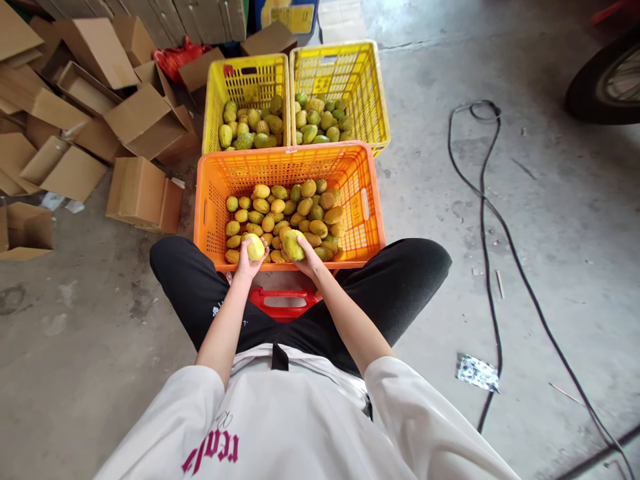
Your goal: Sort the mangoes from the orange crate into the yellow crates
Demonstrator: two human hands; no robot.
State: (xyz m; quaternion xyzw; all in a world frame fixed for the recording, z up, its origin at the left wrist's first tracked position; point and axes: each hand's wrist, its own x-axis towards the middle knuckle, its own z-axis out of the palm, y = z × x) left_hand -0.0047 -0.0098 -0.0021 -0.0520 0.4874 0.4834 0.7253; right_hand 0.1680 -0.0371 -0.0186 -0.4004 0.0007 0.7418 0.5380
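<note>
Over the near edge of an orange crate (290, 155), my left hand (247, 261) is closed around a pale yellow papaya (256, 247). Beside it, my right hand (311, 259) grips a larger yellow-green papaya (293, 245), with the fingers mostly hidden beneath the fruit. The two held fruits are a small gap apart. Below both hands, many loose papayas (268, 224), yellow, orange and green, cover the crate's bottom.
Two yellow crates, left (213, 100) and right (380, 100), hold greener fruit behind the orange one. Opened cardboard boxes (145, 120) pile up at left. A red plastic stool (285, 293) is between my legs. A black cable (484, 220) and a tyre (590, 93) are at right.
</note>
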